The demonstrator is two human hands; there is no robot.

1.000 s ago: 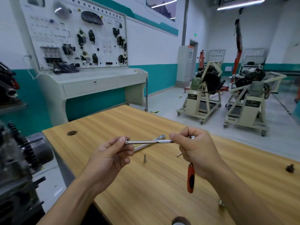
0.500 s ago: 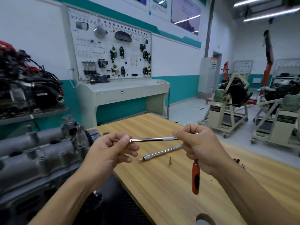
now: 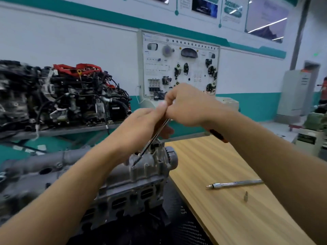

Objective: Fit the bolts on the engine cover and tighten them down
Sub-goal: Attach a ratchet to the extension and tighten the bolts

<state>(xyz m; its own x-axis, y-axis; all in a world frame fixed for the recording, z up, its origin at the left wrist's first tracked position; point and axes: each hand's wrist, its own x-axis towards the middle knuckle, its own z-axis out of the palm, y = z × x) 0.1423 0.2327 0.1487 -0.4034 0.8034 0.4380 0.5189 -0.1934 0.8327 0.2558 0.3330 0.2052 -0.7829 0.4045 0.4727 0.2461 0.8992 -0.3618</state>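
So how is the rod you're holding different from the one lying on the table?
The held rod slants steeply, tip down at the engine cover; the table rod lies flat on the wooden table. The left hand and right hand grip the held rod; nothing touches the table rod. An orange handle shows near the held rod's top; the table rod shows none. Both are slim, silvery metal.

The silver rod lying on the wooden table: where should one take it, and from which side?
Pinch the silver rod at mid-shaft from above, grip across its width. It lies flat, long and thin; its right end goes behind the right forearm, and a small bit stands close on the near side.
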